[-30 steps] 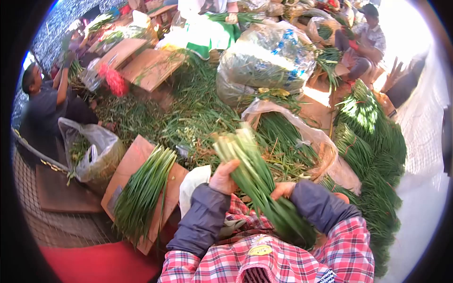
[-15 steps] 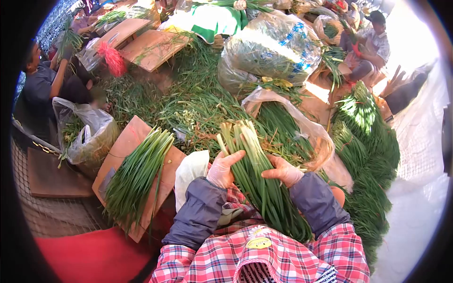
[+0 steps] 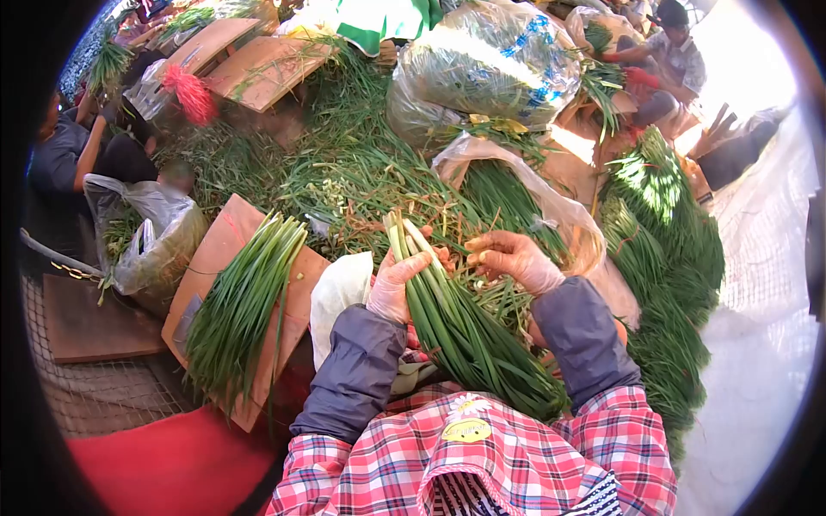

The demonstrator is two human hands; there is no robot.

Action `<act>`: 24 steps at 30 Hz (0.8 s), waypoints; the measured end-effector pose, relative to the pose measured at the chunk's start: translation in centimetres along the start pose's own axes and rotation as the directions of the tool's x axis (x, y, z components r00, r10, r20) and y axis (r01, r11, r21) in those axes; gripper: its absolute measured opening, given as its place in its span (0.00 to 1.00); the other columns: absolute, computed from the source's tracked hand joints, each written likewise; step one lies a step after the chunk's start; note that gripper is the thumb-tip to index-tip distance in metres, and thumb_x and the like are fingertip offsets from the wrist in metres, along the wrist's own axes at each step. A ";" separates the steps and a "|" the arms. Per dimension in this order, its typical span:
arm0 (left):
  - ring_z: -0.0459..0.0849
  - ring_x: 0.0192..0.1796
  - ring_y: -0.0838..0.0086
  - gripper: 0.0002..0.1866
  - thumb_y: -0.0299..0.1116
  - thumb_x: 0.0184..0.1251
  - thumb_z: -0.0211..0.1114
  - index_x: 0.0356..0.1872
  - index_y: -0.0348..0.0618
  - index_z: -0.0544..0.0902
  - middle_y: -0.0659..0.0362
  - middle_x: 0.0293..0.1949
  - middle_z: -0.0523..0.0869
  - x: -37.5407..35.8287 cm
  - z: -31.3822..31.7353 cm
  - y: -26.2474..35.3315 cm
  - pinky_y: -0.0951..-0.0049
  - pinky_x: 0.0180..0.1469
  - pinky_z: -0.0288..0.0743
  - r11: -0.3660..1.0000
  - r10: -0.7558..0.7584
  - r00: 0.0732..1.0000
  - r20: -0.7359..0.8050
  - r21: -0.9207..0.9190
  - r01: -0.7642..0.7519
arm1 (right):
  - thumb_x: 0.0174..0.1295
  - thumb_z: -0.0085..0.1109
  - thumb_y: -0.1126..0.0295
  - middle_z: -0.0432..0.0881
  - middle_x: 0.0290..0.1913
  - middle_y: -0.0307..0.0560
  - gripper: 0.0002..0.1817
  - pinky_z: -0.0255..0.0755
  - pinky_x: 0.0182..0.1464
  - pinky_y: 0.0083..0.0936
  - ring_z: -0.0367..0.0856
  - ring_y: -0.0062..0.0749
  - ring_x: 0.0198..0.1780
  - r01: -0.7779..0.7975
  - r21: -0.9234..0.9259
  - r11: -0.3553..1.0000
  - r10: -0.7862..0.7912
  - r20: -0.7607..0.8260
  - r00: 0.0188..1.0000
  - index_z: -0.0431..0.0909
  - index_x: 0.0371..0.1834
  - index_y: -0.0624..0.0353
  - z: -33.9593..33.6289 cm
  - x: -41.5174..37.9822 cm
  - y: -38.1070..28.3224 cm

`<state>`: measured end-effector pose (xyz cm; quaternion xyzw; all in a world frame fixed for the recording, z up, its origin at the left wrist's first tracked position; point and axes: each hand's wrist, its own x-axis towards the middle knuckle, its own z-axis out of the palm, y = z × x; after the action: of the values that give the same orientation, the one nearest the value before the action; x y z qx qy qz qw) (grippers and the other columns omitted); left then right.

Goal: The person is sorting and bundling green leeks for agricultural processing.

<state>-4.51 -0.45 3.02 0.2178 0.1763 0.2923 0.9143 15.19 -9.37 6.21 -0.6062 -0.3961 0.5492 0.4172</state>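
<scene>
My left hand (image 3: 403, 288), in a thin clear glove, is closed around the pale stem ends of a bunch of garlic chives (image 3: 465, 331). The green leaves slant down to the right across my lap. Off to the right of the stems, apart from the bunch, is my gloved right hand (image 3: 509, 261). Its fingers are bent in toward the thumb; anything between them is too small to make out. Another pile of garlic chives (image 3: 245, 301) lies on a wooden board (image 3: 288, 322) to my left.
Loose leaves and trimmings (image 3: 344, 172) cover the floor ahead. An open plastic bag of greens (image 3: 508, 202) sits beyond my right hand. Bundled greens (image 3: 662, 318) are heaped along the right. A stuffed clear bag (image 3: 482, 73) stands farther back. Other people sit at left and upper right.
My right hand has let go of the bunch and moved up and away from it. The bunch now rests in my left hand alone. The whole view has shifted slightly.
</scene>
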 end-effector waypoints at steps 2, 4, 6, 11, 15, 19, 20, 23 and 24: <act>0.81 0.45 0.60 0.30 0.27 0.55 0.62 0.61 0.42 0.65 0.49 0.45 0.80 -0.1 0.7 0.2 0.59 0.49 0.77 0.999 -0.002 0.999 -0.037 0.039 0.004 | 0.49 0.70 0.68 0.81 0.35 0.39 0.23 0.71 0.41 0.19 0.77 0.24 0.37 0.045 -0.159 0.986 -0.042 0.022 0.999 0.76 0.49 0.64 1.3 -1.1 -3.6; 0.80 0.47 0.60 0.30 0.26 0.55 0.61 0.61 0.42 0.65 0.49 0.47 0.79 0.0 1.1 0.1 0.59 0.51 0.76 0.999 0.027 1.000 -0.008 0.019 -0.027 | 0.49 0.70 0.63 0.79 0.29 0.41 0.22 0.71 0.36 0.22 0.76 0.24 0.31 0.081 -0.460 0.884 -0.083 0.016 0.996 0.77 0.44 0.64 2.9 -0.8 -3.8; 0.79 0.51 0.61 0.29 0.26 0.55 0.61 0.61 0.40 0.65 0.50 0.51 0.77 -0.1 1.2 0.2 0.60 0.55 0.74 0.999 0.043 0.999 0.018 0.008 -0.043 | 0.49 0.68 0.60 0.80 0.29 0.46 0.22 0.72 0.38 0.25 0.78 0.28 0.33 0.051 -0.525 0.849 -0.060 -0.001 0.998 0.78 0.42 0.65 3.1 -0.5 -3.6; 0.77 0.56 0.61 0.29 0.25 0.56 0.60 0.62 0.40 0.65 0.50 0.58 0.74 0.0 -0.3 0.5 0.58 0.57 0.73 0.997 -0.031 0.988 0.151 -0.070 0.042 | 0.53 0.60 0.60 0.82 0.33 0.53 0.21 0.73 0.39 0.28 0.81 0.38 0.35 0.005 -0.359 0.933 0.024 0.075 0.997 0.78 0.46 0.64 2.7 -0.3 -3.6; 0.76 0.56 0.60 0.31 0.26 0.56 0.61 0.63 0.41 0.65 0.49 0.58 0.74 -0.4 0.8 0.7 0.56 0.58 0.72 0.998 -0.016 0.988 0.154 -0.062 0.026 | 0.53 0.56 0.62 0.82 0.35 0.57 0.21 0.73 0.42 0.33 0.82 0.43 0.37 0.048 -0.602 0.797 0.049 0.144 0.988 0.78 0.47 0.63 2.4 0.3 -4.4; 0.75 0.58 0.61 0.33 0.26 0.55 0.61 0.65 0.40 0.62 0.50 0.57 0.74 -0.5 0.8 0.6 0.57 0.60 0.70 0.998 -0.027 0.991 0.134 -0.048 0.033 | 0.52 0.57 0.63 0.82 0.34 0.55 0.19 0.74 0.41 0.33 0.81 0.44 0.37 0.046 -0.662 0.748 0.013 0.084 0.996 0.78 0.44 0.64 2.8 0.5 -4.7; 0.75 0.58 0.61 0.34 0.26 0.55 0.61 0.65 0.40 0.61 0.50 0.58 0.73 -0.4 0.9 0.6 0.57 0.60 0.70 0.999 -0.026 0.987 0.156 -0.038 0.032 | 0.51 0.57 0.63 0.82 0.33 0.54 0.19 0.74 0.41 0.32 0.81 0.44 0.36 0.036 -0.635 0.772 -0.016 0.036 0.999 0.77 0.44 0.64 3.0 0.3 -4.5; 0.74 0.60 0.62 0.36 0.26 0.55 0.61 0.67 0.40 0.59 0.51 0.60 0.71 -0.1 0.9 0.8 0.58 0.61 0.68 0.999 -0.025 0.981 0.195 -0.027 0.031 | 0.52 0.59 0.73 0.73 0.23 0.40 0.18 0.68 0.31 0.23 0.71 0.23 0.27 0.075 -0.521 0.850 -0.084 0.005 0.996 0.74 0.47 0.64 2.8 0.6 -3.3; 0.73 0.60 0.62 0.36 0.26 0.55 0.61 0.67 0.41 0.59 0.51 0.61 0.70 -0.1 0.7 0.8 0.59 0.61 0.68 0.999 -0.033 0.982 0.188 -0.036 0.041 | 0.52 0.59 0.74 0.73 0.23 0.39 0.18 0.68 0.31 0.23 0.70 0.23 0.27 0.089 -0.474 0.876 -0.095 0.012 0.995 0.74 0.48 0.64 2.8 0.6 -3.1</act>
<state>-4.66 -0.17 4.01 0.2230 0.0876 0.2569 0.9363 12.36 -7.59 8.84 -0.6734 -0.5442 0.4117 0.2845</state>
